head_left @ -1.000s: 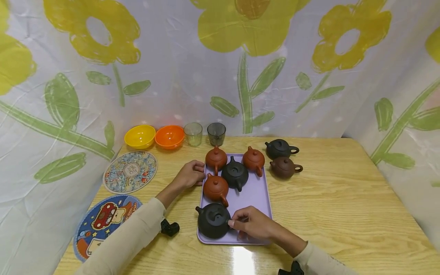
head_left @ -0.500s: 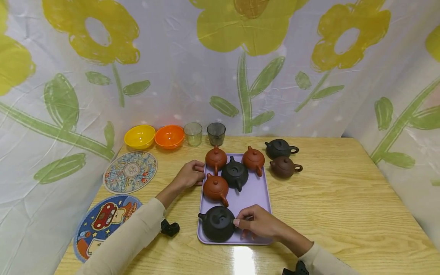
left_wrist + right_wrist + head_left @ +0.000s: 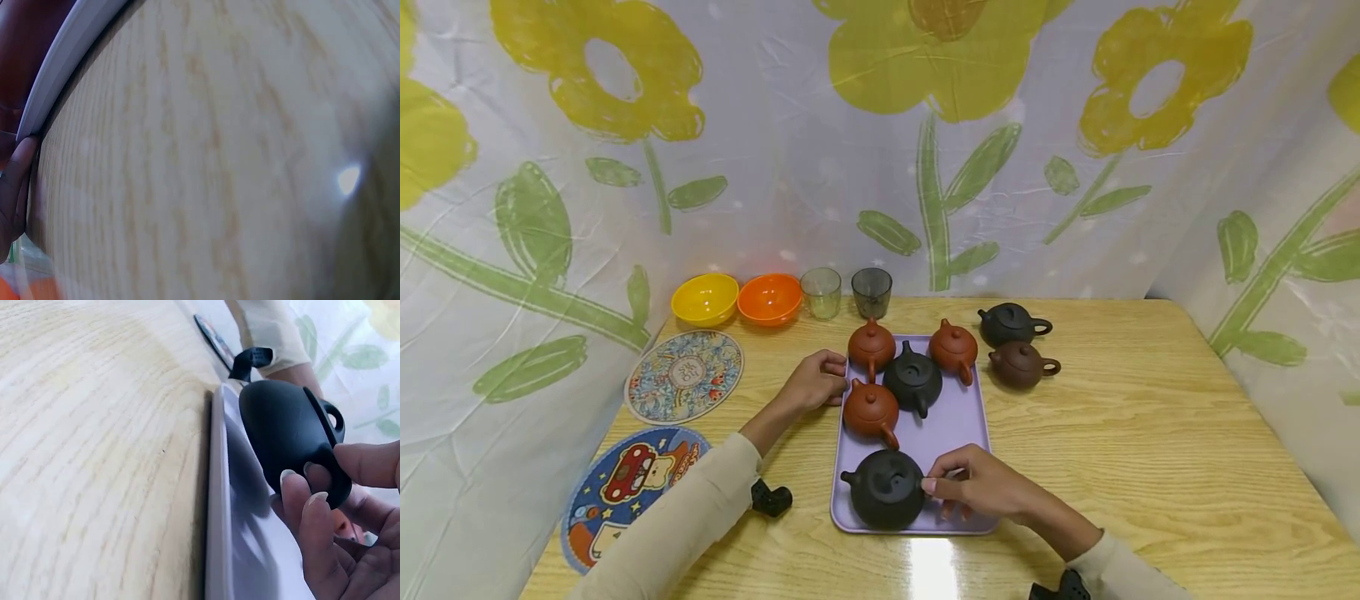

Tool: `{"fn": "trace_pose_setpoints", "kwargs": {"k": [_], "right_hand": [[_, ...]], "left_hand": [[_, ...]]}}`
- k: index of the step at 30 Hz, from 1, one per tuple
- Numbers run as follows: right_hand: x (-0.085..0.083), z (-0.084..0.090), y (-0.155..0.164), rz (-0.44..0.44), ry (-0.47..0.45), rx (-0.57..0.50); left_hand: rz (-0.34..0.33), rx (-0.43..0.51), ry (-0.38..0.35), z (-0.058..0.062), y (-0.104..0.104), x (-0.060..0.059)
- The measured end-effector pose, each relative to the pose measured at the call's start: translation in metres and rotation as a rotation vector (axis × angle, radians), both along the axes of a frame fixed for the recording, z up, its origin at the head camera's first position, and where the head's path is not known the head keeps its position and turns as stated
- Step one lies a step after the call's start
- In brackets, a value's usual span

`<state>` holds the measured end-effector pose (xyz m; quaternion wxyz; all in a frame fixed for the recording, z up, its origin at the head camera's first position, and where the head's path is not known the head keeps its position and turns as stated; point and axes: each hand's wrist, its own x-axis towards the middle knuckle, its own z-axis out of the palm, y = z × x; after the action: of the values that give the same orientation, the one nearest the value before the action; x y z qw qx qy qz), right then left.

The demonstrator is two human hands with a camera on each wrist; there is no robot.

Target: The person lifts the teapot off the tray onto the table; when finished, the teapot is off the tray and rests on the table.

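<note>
My right hand (image 3: 981, 483) pinches the handle of a black teapot (image 3: 886, 492) at the near end of the lilac tray (image 3: 958, 425). Its spout points left. In the right wrist view the thumb and fingers meet around the handle of that teapot (image 3: 284, 425), and a shadow falls on the tray below it; whether its base touches is unclear. At the tray's left rim, my left hand (image 3: 815, 381) grips the edge beside a reddish-brown teapot (image 3: 871, 410). The left wrist view shows fingers (image 3: 15, 178) against the rim.
Farther up the tray stand another black teapot (image 3: 912, 381) and two reddish-brown teapots (image 3: 872, 346) (image 3: 954, 350). Beyond its right edge are a black teapot (image 3: 1009, 324) and a dark brown teapot (image 3: 1021, 365). Bowls (image 3: 771, 298) and glasses (image 3: 872, 292) line the back; round mats (image 3: 685, 375) lie left.
My right hand has moved the near black teapot to the right across the tray's near end, and slightly toward me. The left hand has stayed at the tray's rim.
</note>
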<state>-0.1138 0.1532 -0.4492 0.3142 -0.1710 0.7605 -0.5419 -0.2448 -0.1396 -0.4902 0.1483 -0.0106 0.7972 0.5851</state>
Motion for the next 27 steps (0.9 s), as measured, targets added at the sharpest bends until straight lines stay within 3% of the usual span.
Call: {"fn": "trace_pose_setpoints", "kwargs": {"k": [27], "right_hand": [[-0.025,0.019,0.062,0.083,0.107,0.031]], "left_hand": [[0.003,-0.012,-0.005,0.002,-0.001,0.0]]}}
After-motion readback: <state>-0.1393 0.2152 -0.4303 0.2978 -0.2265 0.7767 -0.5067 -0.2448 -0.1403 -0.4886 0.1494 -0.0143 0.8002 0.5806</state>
